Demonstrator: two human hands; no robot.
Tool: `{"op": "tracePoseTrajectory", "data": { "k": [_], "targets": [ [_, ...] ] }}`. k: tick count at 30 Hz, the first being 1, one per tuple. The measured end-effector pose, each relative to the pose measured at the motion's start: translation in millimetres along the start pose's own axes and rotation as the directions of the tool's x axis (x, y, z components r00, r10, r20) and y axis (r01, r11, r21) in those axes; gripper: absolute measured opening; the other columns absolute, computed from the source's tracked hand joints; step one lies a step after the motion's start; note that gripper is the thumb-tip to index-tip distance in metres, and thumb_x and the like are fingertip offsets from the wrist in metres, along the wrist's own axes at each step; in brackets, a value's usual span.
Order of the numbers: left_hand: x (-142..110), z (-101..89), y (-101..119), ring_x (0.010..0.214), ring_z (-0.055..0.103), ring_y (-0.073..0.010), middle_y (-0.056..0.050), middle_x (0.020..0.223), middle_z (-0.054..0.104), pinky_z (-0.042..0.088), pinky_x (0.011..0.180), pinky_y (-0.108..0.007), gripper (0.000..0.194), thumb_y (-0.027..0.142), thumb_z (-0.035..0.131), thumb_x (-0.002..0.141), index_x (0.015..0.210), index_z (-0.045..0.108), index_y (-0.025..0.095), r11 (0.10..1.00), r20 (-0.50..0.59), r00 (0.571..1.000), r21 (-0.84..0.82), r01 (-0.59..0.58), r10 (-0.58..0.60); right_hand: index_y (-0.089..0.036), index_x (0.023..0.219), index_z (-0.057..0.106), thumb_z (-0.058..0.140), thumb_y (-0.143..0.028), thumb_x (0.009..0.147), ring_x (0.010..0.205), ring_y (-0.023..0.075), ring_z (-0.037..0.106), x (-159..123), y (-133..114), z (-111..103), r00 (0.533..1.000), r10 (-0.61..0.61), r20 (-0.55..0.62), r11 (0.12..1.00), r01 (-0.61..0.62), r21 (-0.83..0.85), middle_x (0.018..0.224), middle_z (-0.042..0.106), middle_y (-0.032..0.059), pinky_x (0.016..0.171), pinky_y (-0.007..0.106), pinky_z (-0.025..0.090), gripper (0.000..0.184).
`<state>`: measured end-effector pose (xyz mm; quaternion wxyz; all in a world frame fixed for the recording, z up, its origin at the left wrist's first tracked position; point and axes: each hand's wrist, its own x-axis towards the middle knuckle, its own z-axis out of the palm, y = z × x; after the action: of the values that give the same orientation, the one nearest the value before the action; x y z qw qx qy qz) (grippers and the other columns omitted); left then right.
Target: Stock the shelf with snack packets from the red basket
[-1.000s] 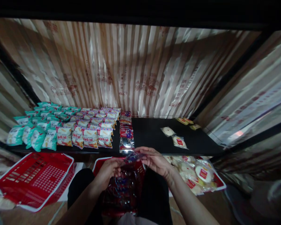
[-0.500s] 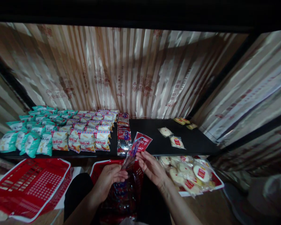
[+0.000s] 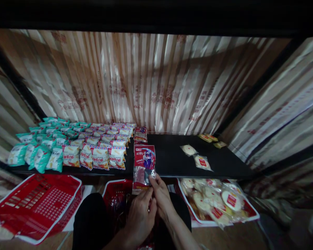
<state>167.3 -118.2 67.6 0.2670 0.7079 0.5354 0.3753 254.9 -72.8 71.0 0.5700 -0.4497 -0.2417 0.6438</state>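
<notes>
One flat red packet printed with a purple figure [image 3: 146, 163] is held at the front edge of the black shelf [image 3: 169, 152]; contact with the shelf cannot be told. Right hand [image 3: 160, 194]: closed, the packet's lower edge pinched by thumb and fingers. Left hand [image 3: 142, 211]: curled beside that edge; whether any grip is taken cannot be told.

Placed, on the shelf: mint-green snack bags [image 3: 54, 158], massed at the left end; cream snack bags with striped tops [image 3: 101, 156], ranked next to them; red packets [image 3: 141, 131], a short column at mid-shelf, partly hidden. Sparsely laid, right part: two wrapped round white cakes [image 3: 202, 162] and small yellow packets [image 3: 208, 138].

Left to be placed, by judgement, below the shelf: glossy packets [image 3: 117, 205] in the centre basket [image 3: 117, 187]; many wrapped white discs [image 3: 232, 199] in the right basket [image 3: 250, 210].
</notes>
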Motion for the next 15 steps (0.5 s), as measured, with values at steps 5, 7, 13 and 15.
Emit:
{"op": "tracePoseTrajectory", "data": {
  "k": [5, 7, 13, 15],
  "targets": [
    [7.7, -17.0, -5.8, 0.075, 0.066, -0.0148, -0.004, 0.089, 0.071, 0.053, 0.076, -0.028, 0.035, 0.033, 0.038, 0.088, 0.109, 0.063, 0.022, 0.987, -0.036, 0.986, 0.01, 0.161, -0.16, -0.019, 0.084, 0.062, 0.082, -0.035, 0.052, 0.063, 0.0172, 0.065, 14.1, -9.6, -11.7, 0.997, 0.049, -0.062, 0.997, -0.045, 0.068, 0.066, 0.068, -0.0013, 0.057, 0.024, 0.048, 0.041],
    [19.8, -23.2, -16.8, 0.092, 0.063, -0.0178, -0.007, 0.102, 0.067, 0.05, 0.084, -0.031, 0.034, 0.036, 0.039, 0.086, 0.106, 0.063, 0.021, 0.968, -0.192, 0.95, -0.006, 0.252, -0.248, -0.019, 0.082, 0.061, 0.082, -0.033, 0.051, 0.063, 0.0179, 0.065, 19.7, -15.0, -14.3, 0.994, 0.075, -0.084, 0.995, -0.07, 0.065, 0.064, 0.068, -0.0014, 0.056, 0.024, 0.048, 0.04],
    [66.1, -7.8, -47.6, 0.089, 0.065, -0.0182, -0.007, 0.101, 0.069, 0.049, 0.082, -0.028, 0.046, 0.039, 0.047, 0.081, 0.12, 0.052, 0.016, 0.874, -0.016, 0.888, -0.187, 0.45, -0.46, -0.018, 0.077, 0.062, 0.08, -0.041, 0.052, 0.062, 0.0191, 0.065, 47.4, -15.3, -21.5, 0.991, 0.097, -0.088, 0.993, -0.103, -0.065, 0.063, 0.067, 0.0011, 0.053, 0.025, 0.048, 0.039],
    [79.5, 3.0, -51.6, 0.094, 0.064, -0.0183, -0.006, 0.102, 0.07, 0.047, 0.084, -0.026, 0.044, 0.033, 0.05, 0.08, 0.121, 0.051, 0.017, 0.857, 0.05, 0.882, -0.214, 0.469, -0.469, -0.017, 0.077, 0.062, 0.078, -0.045, 0.053, 0.061, 0.0188, 0.065, 61.2, -11.4, -24.9, 0.992, 0.099, -0.072, 0.988, -0.107, -0.112, 0.064, 0.067, 0.0016, 0.053, 0.025, 0.047, 0.04]
  ]
}}
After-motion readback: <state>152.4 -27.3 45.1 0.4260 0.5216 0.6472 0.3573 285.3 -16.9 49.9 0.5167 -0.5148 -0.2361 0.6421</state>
